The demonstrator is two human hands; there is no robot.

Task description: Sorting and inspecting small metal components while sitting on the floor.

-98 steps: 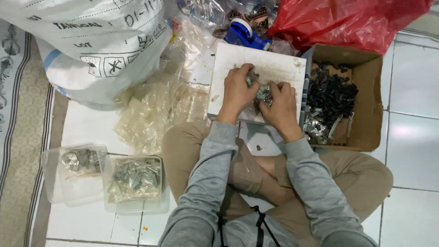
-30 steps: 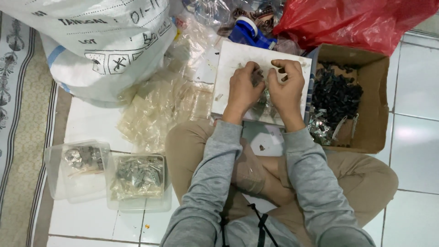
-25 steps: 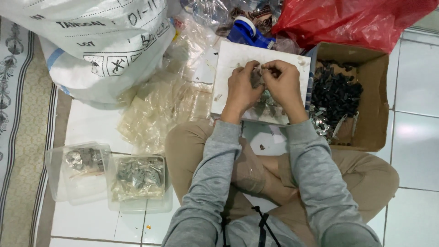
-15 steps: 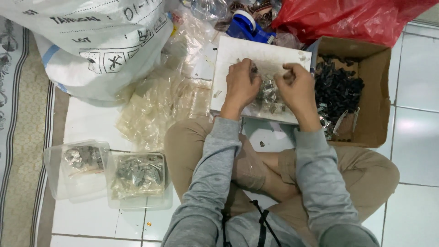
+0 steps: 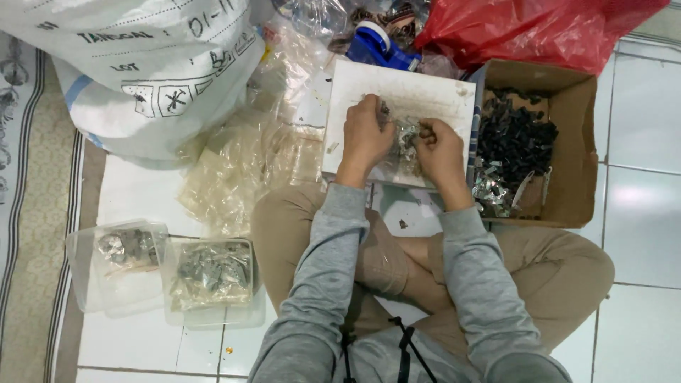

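Over the middle of the white board point(image 5: 425, 89), our left hand point(image 5: 365, 135) and right hand point(image 5: 440, 145) are both closed on small silvery metal pieces point(image 5: 406, 135). We should keep them low, near the board's right edge by the cardboard box point(image 5: 567, 149).

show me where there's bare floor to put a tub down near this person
Bare tile lies right of the cardboard box, and more between the white sack and the two clear tubs. It is crowded ahead: loose clear bags, the white board under both hands, and the red bag.
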